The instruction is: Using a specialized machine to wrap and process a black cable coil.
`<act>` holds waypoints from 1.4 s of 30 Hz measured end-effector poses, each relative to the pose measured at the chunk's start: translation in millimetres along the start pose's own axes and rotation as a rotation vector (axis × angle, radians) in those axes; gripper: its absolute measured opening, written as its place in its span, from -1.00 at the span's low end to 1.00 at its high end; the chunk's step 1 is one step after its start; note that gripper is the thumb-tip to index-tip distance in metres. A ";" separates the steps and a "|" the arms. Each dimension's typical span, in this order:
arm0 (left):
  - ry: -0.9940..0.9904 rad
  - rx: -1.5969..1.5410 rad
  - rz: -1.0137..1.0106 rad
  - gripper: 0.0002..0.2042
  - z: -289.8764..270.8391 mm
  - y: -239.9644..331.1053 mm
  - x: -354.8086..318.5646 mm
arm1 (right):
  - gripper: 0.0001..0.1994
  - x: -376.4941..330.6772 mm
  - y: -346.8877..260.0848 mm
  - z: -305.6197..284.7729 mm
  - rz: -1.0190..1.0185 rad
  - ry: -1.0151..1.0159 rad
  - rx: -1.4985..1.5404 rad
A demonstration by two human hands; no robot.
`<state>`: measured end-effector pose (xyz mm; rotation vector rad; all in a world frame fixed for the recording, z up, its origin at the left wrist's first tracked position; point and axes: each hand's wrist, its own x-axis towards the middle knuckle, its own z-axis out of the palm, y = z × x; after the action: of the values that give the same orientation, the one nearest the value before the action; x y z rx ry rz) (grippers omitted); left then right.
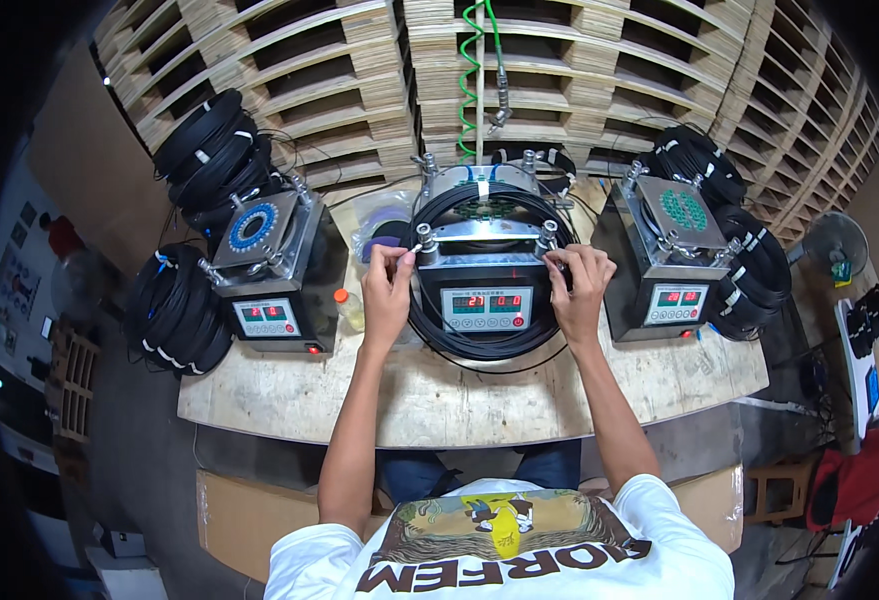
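Note:
A coil of thin black cable hangs around the middle machine, a dark box with a lit display panel and a metal clamp plate on top. At its left front knob, my left hand is closed in a pinch, and a small pale cable end shows at the fingertips. My right hand pinches beside the right front knob. What lies between its finger and thumb is too small to make out.
Similar machines stand at left and right. Black cable coils are heaped beside them. A small bottle with an orange cap is left of the middle machine. A green coiled air hose hangs before stacked wooden pallets.

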<state>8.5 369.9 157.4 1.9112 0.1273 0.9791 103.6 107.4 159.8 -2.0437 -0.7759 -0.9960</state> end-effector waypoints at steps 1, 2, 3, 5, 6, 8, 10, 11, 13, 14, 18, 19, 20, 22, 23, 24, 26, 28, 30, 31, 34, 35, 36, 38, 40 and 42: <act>-0.010 -0.021 -0.021 -0.81 -0.1 0.2 1.0 | -0.90 3.1 -2.3 -1.1 0.008 0.032 0.009; -0.020 -0.020 -0.021 -0.81 1.1 -1.0 2.1 | -0.90 3.6 3.2 2.2 0.017 0.034 0.006; -0.017 -0.045 -0.018 -0.81 2.4 -1.9 3.2 | -0.91 5.4 8.4 5.6 0.212 0.078 0.215; -0.018 -0.062 -0.019 -0.81 4.4 -4.0 4.1 | -0.94 5.8 12.8 10.8 0.417 0.169 0.439; -0.025 -0.058 -0.018 -0.81 3.9 -5.2 3.3 | -0.94 6.0 13.6 10.4 0.423 0.174 0.440; -0.024 -0.043 -0.030 -0.80 3.5 -6.8 2.7 | -0.93 7.6 16.0 6.2 0.346 0.107 0.401; -0.015 -0.053 -0.033 -0.79 2.6 -7.8 1.6 | -0.93 12.4 7.5 -9.6 0.283 0.079 0.333; -0.003 -0.066 -0.035 -0.79 1.6 -7.9 1.4 | -0.92 13.9 4.3 -15.4 0.215 0.050 0.263; -0.006 -0.078 -0.045 -0.79 3.7 -10.3 0.5 | -0.91 15.4 7.2 -16.7 0.284 0.006 0.344; -0.005 -0.087 -0.050 -0.79 4.2 -11.7 0.4 | -0.90 17.3 9.4 -16.1 0.349 -0.035 0.429; -0.045 -0.111 -0.099 -0.77 -2.0 -17.3 2.4 | -0.81 34.7 15.1 -15.4 0.539 -0.144 0.320; -0.034 -0.145 -0.085 -0.77 -1.2 -18.5 4.9 | -0.77 37.5 20.5 -13.8 0.550 -0.128 0.314; -0.039 -0.147 -0.085 -0.77 -1.9 -19.0 2.4 | -0.77 34.6 21.3 -18.1 0.553 -0.126 0.310; -0.064 -0.202 -0.141 -0.78 -3.6 -15.4 1.9 | -0.74 33.2 17.2 -24.6 0.402 -0.083 0.315; -0.071 -0.202 -0.144 -0.78 -3.9 -16.9 1.7 | -0.72 30.1 12.0 -28.5 0.305 -0.081 0.280; -0.076 -0.205 -0.144 -0.78 -3.0 -15.2 2.4 | -0.72 27.5 15.0 -29.7 0.308 -0.078 0.276; -0.053 -0.177 -0.118 -0.78 -1.3 -12.1 4.0 | -0.76 22.3 24.9 -29.0 0.287 -0.237 0.311; -0.063 -0.160 -0.128 -0.78 -2.2 -13.0 4.4 | -0.78 25.5 28.4 -28.9 0.318 -0.241 0.366; -0.067 -0.141 -0.140 -0.78 -1.9 -12.9 3.5 | -0.77 25.9 28.1 -29.4 0.285 -0.223 0.376; -0.071 -0.153 -0.134 -0.78 -1.3 -12.6 3.1 | -0.77 26.0 27.4 -29.1 0.283 -0.227 0.377; -0.069 -0.171 -0.126 -0.78 -3.0 -13.0 2.1 | -0.76 24.2 22.9 -29.7 0.307 -0.210 0.340; -0.068 -0.177 -0.120 -0.78 -4.0 -13.4 1.5 | -0.76 24.1 21.1 -30.5 0.329 -0.218 0.320; -0.066 -0.177 -0.124 -0.78 -3.3 -13.3 1.2 | -0.76 24.3 20.3 -31.5 0.352 -0.224 0.298; -0.033 -0.134 -0.105 -0.79 -1.8 -13.3 -0.9 | -0.76 20.0 24.9 -28.8 0.353 -0.235 0.290; 0.024 -0.135 -0.103 -0.72 1.2 -13.8 -6.0 | -0.76 18.0 20.7 -28.2 0.361 -0.257 0.288; 0.093 -0.004 0.007 -0.44 6.0 -17.0 -11.9 | -0.67 17.8 6.5 -30.5 0.308 -0.210 0.028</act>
<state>9.7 369.5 135.9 1.8643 0.1730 1.0726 105.7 82.7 185.9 -2.1842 -0.5519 -0.6028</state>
